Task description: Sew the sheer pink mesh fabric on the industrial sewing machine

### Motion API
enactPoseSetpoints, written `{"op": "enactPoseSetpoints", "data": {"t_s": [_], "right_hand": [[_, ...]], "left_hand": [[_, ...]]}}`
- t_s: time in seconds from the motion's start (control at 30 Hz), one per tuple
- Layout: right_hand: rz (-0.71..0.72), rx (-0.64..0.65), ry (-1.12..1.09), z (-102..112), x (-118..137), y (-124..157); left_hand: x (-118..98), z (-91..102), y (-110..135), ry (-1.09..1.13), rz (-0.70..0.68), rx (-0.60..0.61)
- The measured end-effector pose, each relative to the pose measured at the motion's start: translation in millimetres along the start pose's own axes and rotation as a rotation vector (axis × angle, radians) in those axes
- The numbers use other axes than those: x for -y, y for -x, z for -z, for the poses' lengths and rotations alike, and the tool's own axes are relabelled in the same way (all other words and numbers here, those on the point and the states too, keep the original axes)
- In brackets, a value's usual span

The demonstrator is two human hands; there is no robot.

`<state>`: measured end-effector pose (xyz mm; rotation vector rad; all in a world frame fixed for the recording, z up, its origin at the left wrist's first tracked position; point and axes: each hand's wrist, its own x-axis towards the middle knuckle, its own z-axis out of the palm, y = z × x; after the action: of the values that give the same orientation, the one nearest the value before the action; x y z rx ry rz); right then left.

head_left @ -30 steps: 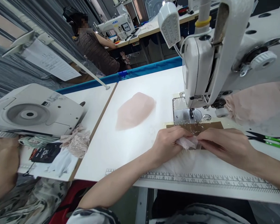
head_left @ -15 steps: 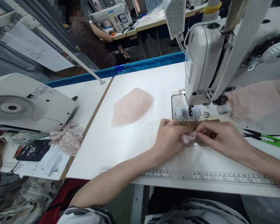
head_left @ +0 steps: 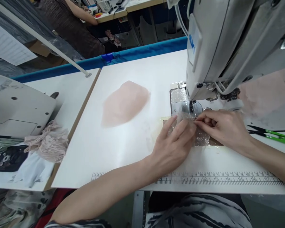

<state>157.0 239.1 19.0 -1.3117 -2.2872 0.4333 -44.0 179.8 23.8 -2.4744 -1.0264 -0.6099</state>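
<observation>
A thin, sheer piece of pale fabric (head_left: 181, 117) lies just in front of the presser foot (head_left: 192, 107) of a white sewing machine (head_left: 204, 50). My left hand (head_left: 174, 142) rests on this fabric with its fingers spread and pointing at the needle plate (head_left: 177, 108). Close beside its fingertips, my right hand (head_left: 224, 128) is closed in a pinch on the fabric's edge. The fabric is so see-through that its full outline cannot be made out. Under the hands is a brown patch with shiny clear tape (head_left: 201, 139).
A pink fabric piece (head_left: 127, 103) lies flat on the white table, left of the machine. Green-handled thread snips (head_left: 273, 134) are at the right, below more pink fabric (head_left: 266, 95). A printed ruler (head_left: 216, 179) runs along the front edge. Another person (head_left: 73, 28) sits beyond the blue cloth edge.
My left hand has gone from gripping bunched fabric to lying spread on it. Both hands are nearer the presser foot, and the fabric looks flatter. The camera view has moved closer.
</observation>
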Motion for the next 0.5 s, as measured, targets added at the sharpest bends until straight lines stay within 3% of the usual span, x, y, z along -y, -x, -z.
{"op": "enactPoseSetpoints", "data": {"t_s": [0.2,0.37,0.5], "right_hand": [[0.018,-0.035,0.089,1.8,-6.6,0.8],[0.321,-0.153,0.232,5.6,-5.4,9.4],[0.456,-0.222,0.431,6.2,-3.5,14.0]], "left_hand": [[6.3,0.4,-1.9,0.079,0.025,0.152],[15.8,-8.4,-7.0,0.101,0.037,0.127],[17.4,-11.4,-8.4,0.051,0.030,0.098]]}}
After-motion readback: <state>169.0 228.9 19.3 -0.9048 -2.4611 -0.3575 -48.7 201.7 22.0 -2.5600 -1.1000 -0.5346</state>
